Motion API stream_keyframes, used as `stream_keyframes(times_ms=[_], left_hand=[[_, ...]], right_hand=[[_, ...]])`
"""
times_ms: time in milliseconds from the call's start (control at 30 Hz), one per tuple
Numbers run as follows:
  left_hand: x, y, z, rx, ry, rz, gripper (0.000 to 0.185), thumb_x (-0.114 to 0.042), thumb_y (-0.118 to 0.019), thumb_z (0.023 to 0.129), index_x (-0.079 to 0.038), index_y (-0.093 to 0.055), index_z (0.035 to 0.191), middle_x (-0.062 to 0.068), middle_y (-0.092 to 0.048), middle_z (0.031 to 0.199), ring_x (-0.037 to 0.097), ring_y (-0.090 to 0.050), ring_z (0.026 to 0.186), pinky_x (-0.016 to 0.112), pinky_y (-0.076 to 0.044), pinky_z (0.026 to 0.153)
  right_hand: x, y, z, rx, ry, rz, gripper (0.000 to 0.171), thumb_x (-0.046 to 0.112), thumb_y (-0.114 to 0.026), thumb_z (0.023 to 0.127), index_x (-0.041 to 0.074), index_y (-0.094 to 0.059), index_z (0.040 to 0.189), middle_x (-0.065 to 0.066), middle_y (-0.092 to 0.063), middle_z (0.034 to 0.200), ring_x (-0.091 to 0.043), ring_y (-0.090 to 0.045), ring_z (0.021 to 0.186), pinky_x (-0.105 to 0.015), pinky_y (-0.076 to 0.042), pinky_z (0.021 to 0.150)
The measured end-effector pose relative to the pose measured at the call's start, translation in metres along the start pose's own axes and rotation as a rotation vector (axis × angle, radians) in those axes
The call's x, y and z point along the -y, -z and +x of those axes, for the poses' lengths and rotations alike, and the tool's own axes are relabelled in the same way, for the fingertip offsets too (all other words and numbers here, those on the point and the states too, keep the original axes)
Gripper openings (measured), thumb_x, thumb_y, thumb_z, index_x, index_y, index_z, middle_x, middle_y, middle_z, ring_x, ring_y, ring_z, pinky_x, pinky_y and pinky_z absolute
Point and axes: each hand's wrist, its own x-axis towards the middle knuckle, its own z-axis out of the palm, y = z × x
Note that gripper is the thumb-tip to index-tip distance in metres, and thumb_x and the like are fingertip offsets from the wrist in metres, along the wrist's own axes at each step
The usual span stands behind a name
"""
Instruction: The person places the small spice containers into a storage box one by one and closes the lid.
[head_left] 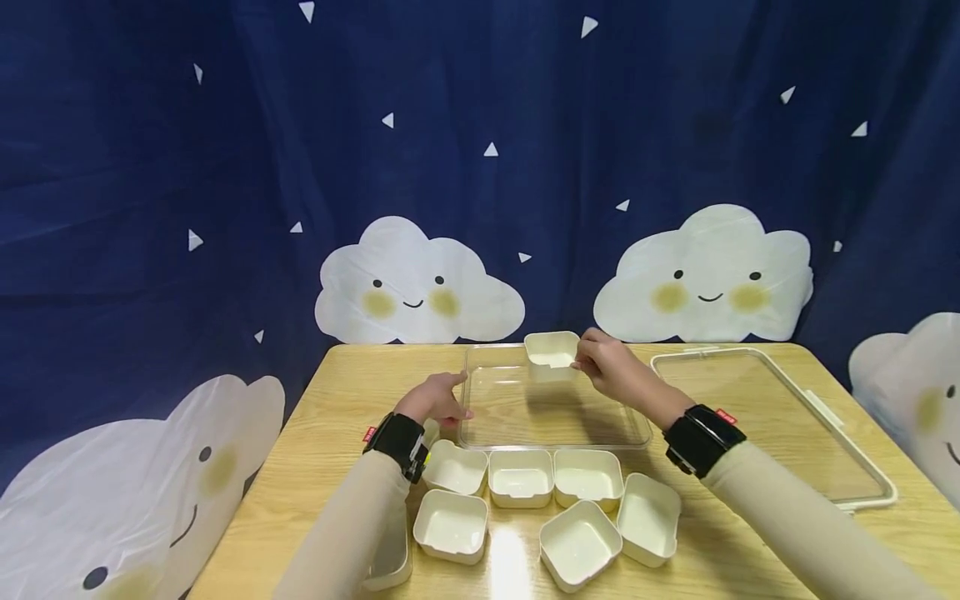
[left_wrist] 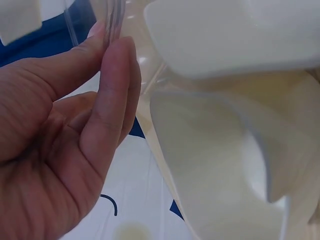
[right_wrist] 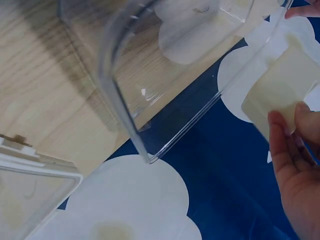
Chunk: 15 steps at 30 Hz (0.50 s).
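My right hand [head_left: 611,367] pinches a small cream tub [head_left: 552,354] by its right side, holding it over the back of a clear plastic box [head_left: 555,435]. In the right wrist view the tub [right_wrist: 282,87] shows between thumb and fingers. At the box's left wall is my left hand [head_left: 437,400]; the left wrist view shows its thumb and fingers [left_wrist: 117,75] pinching the clear rim [left_wrist: 114,20]. Just in front of the box stand several more cream tubs [head_left: 521,479], open side up, the nearest ones close to the left wrist.
A clear lid with a white frame [head_left: 780,425] lies on the wooden table [head_left: 367,375] at the right. Another long container [head_left: 393,554] is partly hidden under the left forearm. Behind the table hangs a dark blue curtain [head_left: 450,183] with white clouds.
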Motion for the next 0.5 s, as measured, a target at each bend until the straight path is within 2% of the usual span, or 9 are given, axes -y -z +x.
stream_keyframes(times_ms=[267,400,500], left_hand=[[0.002,-0.005,0.005,-0.017,-0.028,-0.02,0.08,-0.012,-0.08,0.088,-0.007,-0.038,0.157,0.025,-0.049,0.147,0.013,-0.063,0.059,0.028,-0.058,0.064],[0.004,-0.004,0.004,-0.024,-0.025,-0.025,0.081,-0.012,-0.081,0.087,-0.006,-0.039,0.156,0.025,-0.048,0.148,0.013,-0.064,0.059,0.026,-0.057,0.062],[0.005,-0.002,0.002,-0.033,-0.016,-0.024,0.081,-0.013,-0.081,0.087,-0.007,-0.04,0.156,0.024,-0.048,0.148,0.012,-0.064,0.059,0.025,-0.056,0.06]], right_hand=[[0.006,-0.014,0.02,0.09,0.005,0.002,0.02,-0.009,-0.07,0.089,0.003,-0.06,0.076,-0.012,-0.054,0.096,-0.02,-0.058,0.075,-0.03,-0.05,0.061],[0.013,-0.026,0.03,0.097,0.007,0.006,0.019,-0.006,-0.074,0.087,0.003,-0.062,0.075,-0.016,-0.057,0.1,-0.02,-0.061,0.074,-0.029,-0.052,0.062],[0.016,-0.035,0.036,0.102,0.002,0.029,0.019,-0.004,-0.077,0.085,0.002,-0.064,0.073,-0.016,-0.057,0.096,-0.018,-0.062,0.071,-0.028,-0.054,0.062]])
